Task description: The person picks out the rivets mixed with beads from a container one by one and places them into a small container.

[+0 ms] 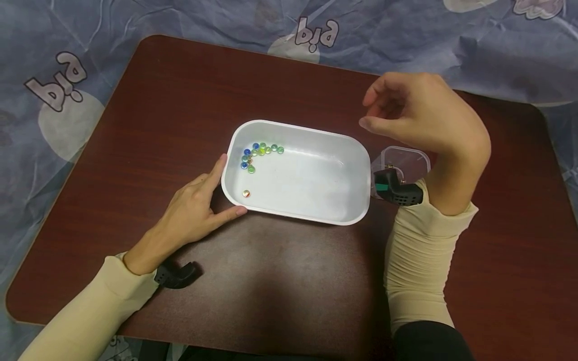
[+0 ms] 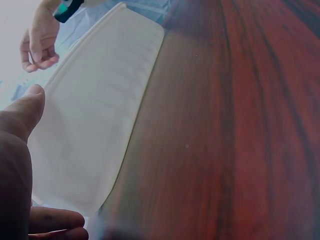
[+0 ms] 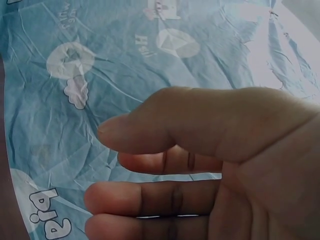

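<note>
A white rectangular tray (image 1: 311, 193) lies on the table with several glass marbles (image 1: 262, 152) gathered in its far left corner. One red-and-white marble (image 1: 246, 193) sits apart near the front left. My left hand (image 1: 191, 205) touches the tray's left end, thumb along the front rim and straight fingers at the left side. In the left wrist view its thumb (image 2: 30, 107) meets the tray's edge. Raised beyond a clear plastic box (image 1: 413, 163), my right hand (image 1: 420, 110) has loosely bent fingers. The right wrist view shows nothing between thumb and fingers (image 3: 150, 199).
The clear box stands close against the tray's right end, partly hidden by the right forearm and black wrist camera (image 1: 399, 189); small items show inside it. A dark wooden table (image 1: 194, 90) carries everything. Blue printed cloth (image 1: 203, 25) lies beyond its edges.
</note>
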The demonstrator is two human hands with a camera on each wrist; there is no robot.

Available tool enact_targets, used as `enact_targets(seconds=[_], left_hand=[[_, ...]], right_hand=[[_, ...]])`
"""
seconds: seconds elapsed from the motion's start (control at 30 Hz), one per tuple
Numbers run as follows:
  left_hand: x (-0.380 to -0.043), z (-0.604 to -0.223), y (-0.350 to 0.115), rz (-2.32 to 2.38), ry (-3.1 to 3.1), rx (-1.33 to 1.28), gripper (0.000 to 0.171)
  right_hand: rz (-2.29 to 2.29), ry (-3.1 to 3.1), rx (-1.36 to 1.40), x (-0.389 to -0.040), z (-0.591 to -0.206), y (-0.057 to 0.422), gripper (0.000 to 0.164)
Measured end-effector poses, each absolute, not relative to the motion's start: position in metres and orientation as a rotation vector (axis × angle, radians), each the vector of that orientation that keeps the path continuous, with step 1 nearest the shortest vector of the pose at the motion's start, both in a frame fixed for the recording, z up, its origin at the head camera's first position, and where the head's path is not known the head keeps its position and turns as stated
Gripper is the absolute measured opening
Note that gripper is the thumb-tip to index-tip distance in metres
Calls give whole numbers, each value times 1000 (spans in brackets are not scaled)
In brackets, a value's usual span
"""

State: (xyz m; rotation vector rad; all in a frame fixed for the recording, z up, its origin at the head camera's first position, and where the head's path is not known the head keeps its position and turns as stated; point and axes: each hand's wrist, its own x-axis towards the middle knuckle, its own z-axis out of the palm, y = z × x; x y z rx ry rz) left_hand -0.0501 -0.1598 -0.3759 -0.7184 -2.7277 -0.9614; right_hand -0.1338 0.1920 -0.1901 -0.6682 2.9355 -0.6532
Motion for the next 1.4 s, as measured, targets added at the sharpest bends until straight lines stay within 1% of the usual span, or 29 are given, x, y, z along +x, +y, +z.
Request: enact_targets(seconds=[0.47,0.77,1.07,1.4], left_hand=[[-51,-376,-159,-957,-2730,-719,106],[-51,-374,-160,-940,-2733,-715,107],[-51,-375,-160,-932,-2722,-715,107],[-50,-377,-160,-927,-2714,-722,107]], right_hand=[[-656,2875,-674,-139,-192,175,18],[-605,2846,-710,-151,-201,163,18],[-682,2854,-803,-160,-211,154,19],[-803,2783,-917,-163,-219,131,21]])
